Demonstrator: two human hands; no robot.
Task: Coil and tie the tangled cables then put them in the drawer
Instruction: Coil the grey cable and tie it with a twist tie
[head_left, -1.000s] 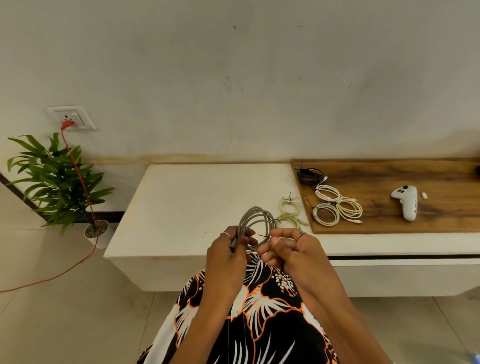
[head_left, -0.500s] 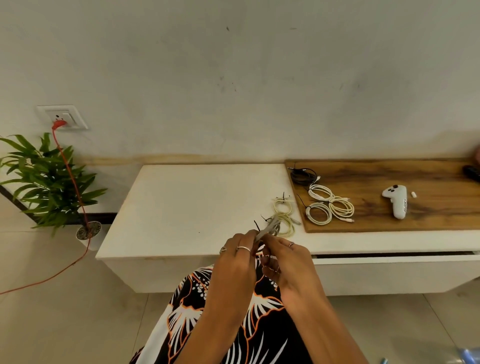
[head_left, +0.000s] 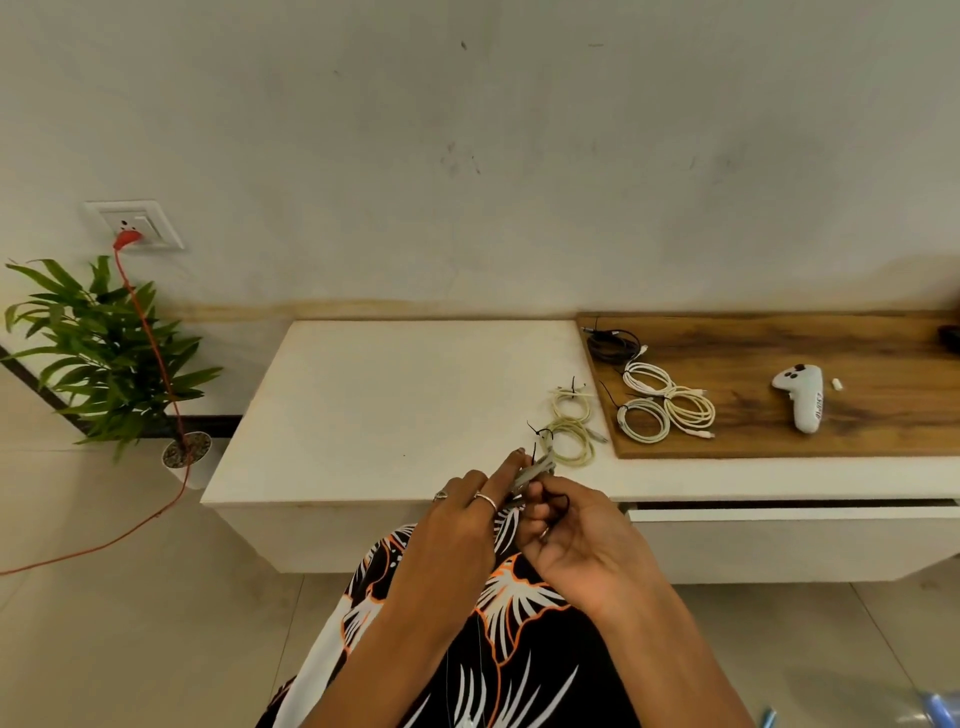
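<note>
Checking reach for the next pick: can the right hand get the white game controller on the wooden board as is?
Probably not yet: right hand is pinching a black tie on the grey cable coil; white game controller lies unobstructed.

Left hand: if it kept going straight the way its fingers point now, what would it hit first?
Probably the yellowish coiled cable lying on the white cabinet top. The left hand grips the gray cable coil, fingers aimed up and right toward it. Depth is unclear, so it might pass above it.

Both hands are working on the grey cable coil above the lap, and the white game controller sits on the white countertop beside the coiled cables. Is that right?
Not quite. The head view shows the white game controller lying on the wooden board, not on the white countertop. The rest holds: left hand and right hand both grip the grey cable coil.
</note>
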